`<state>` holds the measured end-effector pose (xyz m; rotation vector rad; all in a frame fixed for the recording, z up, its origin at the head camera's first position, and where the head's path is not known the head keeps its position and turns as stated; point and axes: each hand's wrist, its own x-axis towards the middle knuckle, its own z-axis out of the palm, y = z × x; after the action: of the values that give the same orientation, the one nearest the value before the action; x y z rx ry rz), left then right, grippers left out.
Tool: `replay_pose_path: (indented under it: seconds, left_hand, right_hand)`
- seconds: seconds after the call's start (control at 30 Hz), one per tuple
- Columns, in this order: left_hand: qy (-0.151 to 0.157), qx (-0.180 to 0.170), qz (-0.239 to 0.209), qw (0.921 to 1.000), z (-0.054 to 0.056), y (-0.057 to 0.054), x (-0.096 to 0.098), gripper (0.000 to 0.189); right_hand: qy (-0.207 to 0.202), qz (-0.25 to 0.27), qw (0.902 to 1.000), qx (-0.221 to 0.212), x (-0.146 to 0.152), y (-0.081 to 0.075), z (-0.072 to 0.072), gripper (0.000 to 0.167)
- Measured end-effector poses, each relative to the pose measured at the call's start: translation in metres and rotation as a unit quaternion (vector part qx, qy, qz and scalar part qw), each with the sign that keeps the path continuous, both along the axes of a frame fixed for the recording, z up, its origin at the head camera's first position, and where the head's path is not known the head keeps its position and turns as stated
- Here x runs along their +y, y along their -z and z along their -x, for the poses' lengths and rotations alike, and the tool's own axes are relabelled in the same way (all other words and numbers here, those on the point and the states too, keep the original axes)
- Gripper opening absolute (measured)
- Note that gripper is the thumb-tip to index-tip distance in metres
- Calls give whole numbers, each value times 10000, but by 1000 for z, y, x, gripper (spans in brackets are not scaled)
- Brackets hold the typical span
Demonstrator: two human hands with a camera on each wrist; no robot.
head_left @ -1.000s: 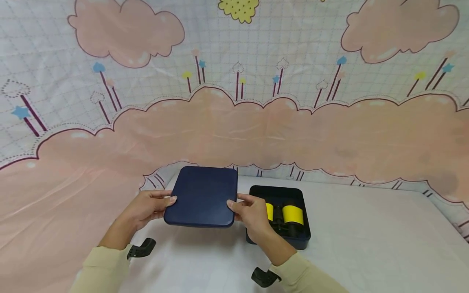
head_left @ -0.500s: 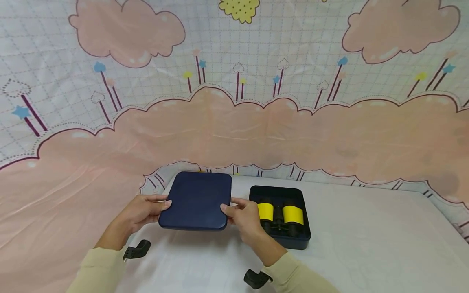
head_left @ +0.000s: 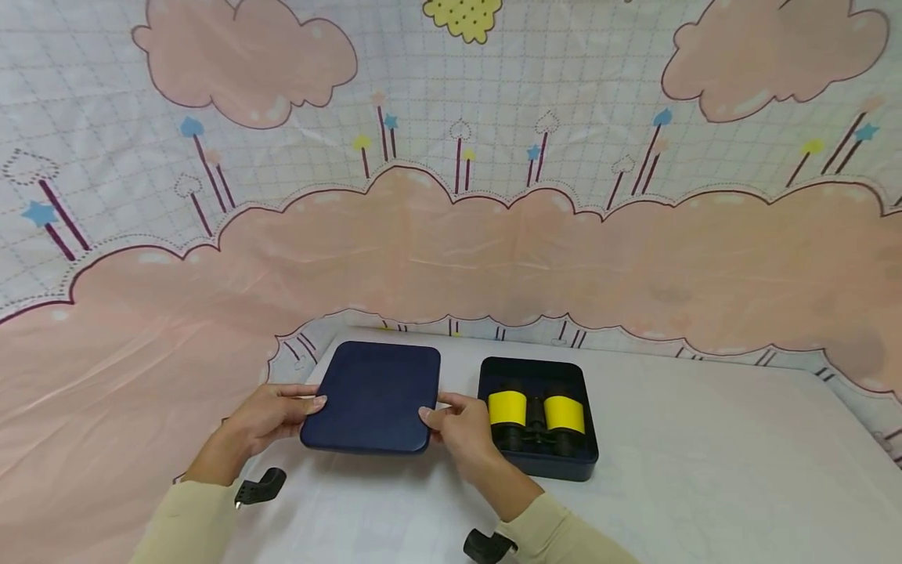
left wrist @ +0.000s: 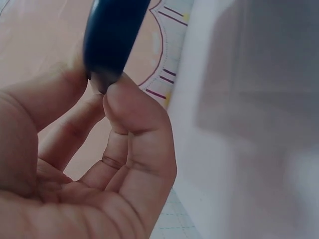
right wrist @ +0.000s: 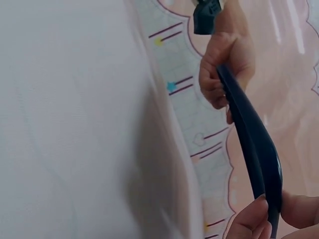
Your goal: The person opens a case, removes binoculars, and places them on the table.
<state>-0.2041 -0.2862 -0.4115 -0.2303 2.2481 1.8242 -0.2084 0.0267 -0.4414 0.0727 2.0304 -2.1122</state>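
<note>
A dark blue lid [head_left: 371, 398] with rounded corners is held above the white surface, its top face up. My left hand [head_left: 264, 427] pinches its left edge between thumb and fingers; the left wrist view shows the lid's edge [left wrist: 112, 40] in that pinch. At the right edge, my right hand [head_left: 465, 439] pinches it with the thumb on top. In the right wrist view the lid [right wrist: 254, 144] is seen edge-on, apart from the surface. To the right stands an open dark blue box [head_left: 557, 468], with black and yellow binoculars [head_left: 564, 413] lying inside.
The white cloth-covered table [head_left: 705, 454] reaches out to the right of the box. Behind it hangs a backdrop sheet [head_left: 535, 258] printed with clouds and stars. A black device [head_left: 261, 487] is strapped at the left wrist, another black device [head_left: 486, 546] at the right.
Both hands have moved left and lower with the lid between them. More of the binoculars' left barrel now shows beside the right hand. The box has stayed in place.
</note>
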Motion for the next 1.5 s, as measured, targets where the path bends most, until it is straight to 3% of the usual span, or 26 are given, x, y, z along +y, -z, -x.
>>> replay_pose_path:
  seconds: [0.27, 0.7, 1.03, 1.5]
  left_hand:
    - [21, -53, -191, 9998, -2, 6, -2, 43]
    - [-29, -108, -36, 9999, -2, 12, -5, 43]
    - [-165, -223, 213, 9994, -4, 22, -4, 42]
    - [-203, -323, 513, 9980, -4, 30, -10, 57]
  right_hand:
    - [-26, -26, 10000, 8, -4, 8, 0, 47]
    - [-192, -86, 9998, 48, -12, 12, -3, 49]
    - [-229, -427, 9988, -16, -16, 23, -3, 48]
    - [-527, -450, 9975, -108, -15, 25, -5, 48]
